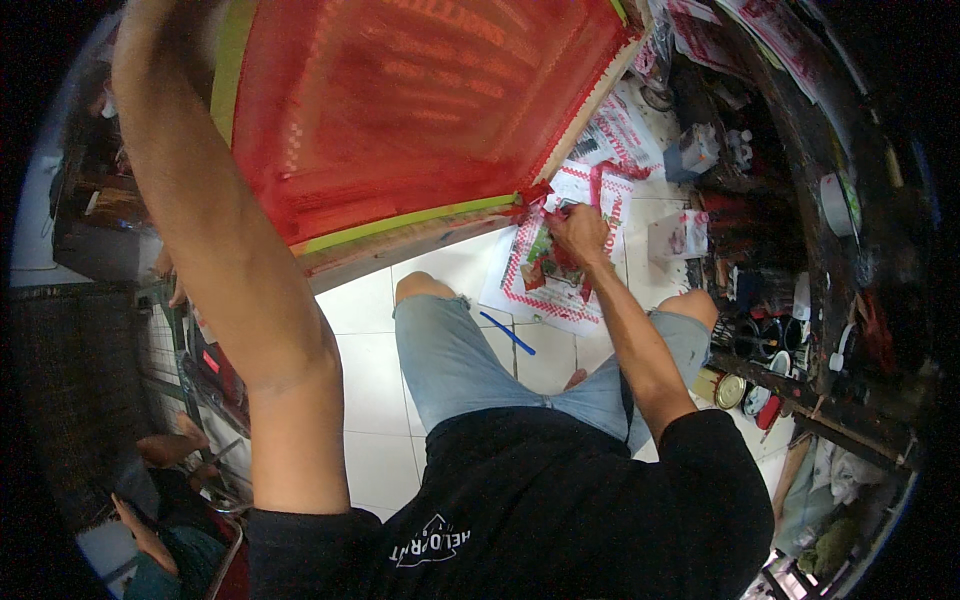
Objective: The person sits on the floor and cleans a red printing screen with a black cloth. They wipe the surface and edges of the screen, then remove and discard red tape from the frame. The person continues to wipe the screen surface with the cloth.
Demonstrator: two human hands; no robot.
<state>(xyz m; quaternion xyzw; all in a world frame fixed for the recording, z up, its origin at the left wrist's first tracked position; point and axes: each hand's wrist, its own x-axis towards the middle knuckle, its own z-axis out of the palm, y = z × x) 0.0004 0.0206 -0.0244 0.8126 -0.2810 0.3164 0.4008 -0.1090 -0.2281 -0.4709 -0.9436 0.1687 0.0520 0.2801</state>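
A wooden screen-printing frame (400, 245) with red-stained mesh (400, 110) stands tilted in front of me. Yellow-green tape runs along its inner edges. My left arm reaches up past the frame's left side, and its hand lies beyond the top of the picture. At the frame's near right corner, my right hand (580, 232) is closed, its fingers bent in a pinch. A red-smeared scrap (537, 196) sits at that corner against the fingertips; what exactly they grip is hidden. Under this hand a white printed sheet (510, 285) with a red checked border lies on the floor, stained red and green.
On the white tiles between my knees is a thin blue strip (508, 333). Cluttered dark shelves (800, 370) with cans and containers line the right side. A white red-stained box (678, 234) stands beside them. Another person (165, 530) is at the lower left.
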